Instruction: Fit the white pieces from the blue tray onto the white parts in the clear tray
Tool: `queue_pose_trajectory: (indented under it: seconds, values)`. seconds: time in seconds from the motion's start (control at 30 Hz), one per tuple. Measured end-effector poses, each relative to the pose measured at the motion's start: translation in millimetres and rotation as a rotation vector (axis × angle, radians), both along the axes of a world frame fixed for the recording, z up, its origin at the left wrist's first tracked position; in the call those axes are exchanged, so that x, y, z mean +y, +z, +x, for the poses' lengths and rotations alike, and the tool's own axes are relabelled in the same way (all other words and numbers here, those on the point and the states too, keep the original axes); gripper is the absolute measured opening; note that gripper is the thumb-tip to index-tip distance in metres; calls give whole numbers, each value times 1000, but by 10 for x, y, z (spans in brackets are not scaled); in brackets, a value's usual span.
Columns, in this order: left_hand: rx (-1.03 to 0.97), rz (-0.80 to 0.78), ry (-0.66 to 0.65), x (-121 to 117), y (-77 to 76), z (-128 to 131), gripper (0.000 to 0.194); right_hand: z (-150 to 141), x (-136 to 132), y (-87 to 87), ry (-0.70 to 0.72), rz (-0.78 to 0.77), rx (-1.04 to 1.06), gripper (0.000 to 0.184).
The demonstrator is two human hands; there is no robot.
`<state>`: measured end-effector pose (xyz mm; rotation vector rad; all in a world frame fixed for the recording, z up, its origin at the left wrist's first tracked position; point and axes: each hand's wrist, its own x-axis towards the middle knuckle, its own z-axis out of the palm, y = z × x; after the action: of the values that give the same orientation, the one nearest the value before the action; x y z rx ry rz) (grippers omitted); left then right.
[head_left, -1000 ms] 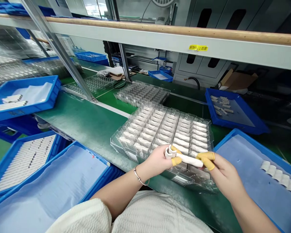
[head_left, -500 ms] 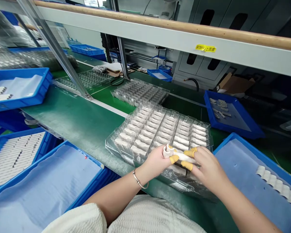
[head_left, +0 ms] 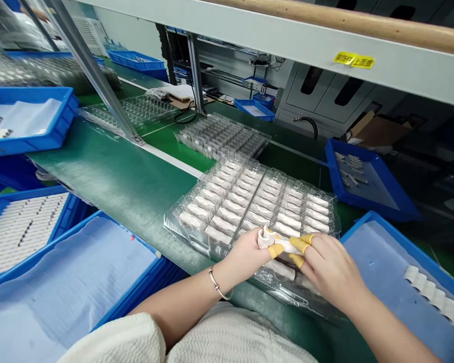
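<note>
My left hand (head_left: 249, 252) and my right hand (head_left: 327, 264) meet over the near edge of a clear plastic tray (head_left: 181, 229) whose pockets hold several white oblong parts. Both hands wear yellow finger cots. Between them they pinch one white oblong part (head_left: 283, 245), the left hand on its left end, the right thumb and forefinger on its right end. A white ring-like piece sits at the left fingertips. Another white part (head_left: 282, 269) lies in the tray just under the hands.
The tray rests on a green conveyor belt (head_left: 128, 181). Blue bins stand around: one lined with blue foam (head_left: 68, 287) at near left, one with white caps (head_left: 435, 292) at right, one with loose parts (head_left: 363, 176) behind. Stacked clear trays (head_left: 223, 138) lie farther back.
My right hand has slid left along the white part, closing up to the left hand, and both hands have dropped slightly toward the tray. The camera has tilted and shifted.
</note>
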<state>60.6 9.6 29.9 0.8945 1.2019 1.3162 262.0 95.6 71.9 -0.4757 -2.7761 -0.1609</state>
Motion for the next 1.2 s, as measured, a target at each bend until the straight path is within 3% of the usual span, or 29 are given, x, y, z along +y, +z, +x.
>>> queue_pose_trajectory:
  seconds: [0.07,0.17,0.27,0.5,0.6,0.7,0.83,0.9,1.0,1.1,1.2]
  values:
    - [-58,10,14,15,-25,0,30,-36,169,-14,-33,48,-11,23]
    - [-173,21,38,28,-51,0,44,-97,581,-18,-201,30,-24,25]
    - [-193,31,32,28,-60,-1,43,-190,938,-55,-349,-31,-106,24]
    - [-127,14,34,37,-40,6,38,-447,1124,-328,-389,-162,-195,22]
    - [-70,3,15,42,-27,7,40,-451,1082,-317,-391,-202,-157,22]
    - [85,-6,-16,37,12,10,35,-386,855,-149,-373,-257,-62,27]
    - [485,-9,-85,12,106,60,15,-318,271,88,-294,-663,141,28]
    - [682,37,-97,-8,153,103,8,-299,26,134,-280,-756,146,22]
    - [790,111,-101,-49,204,142,8,-226,-125,147,-244,-773,198,14]
    - [660,151,-100,-95,228,120,20,-56,-115,164,-126,-711,349,10]
    - [499,188,-57,-136,228,69,34,151,-117,170,-14,-526,387,13]
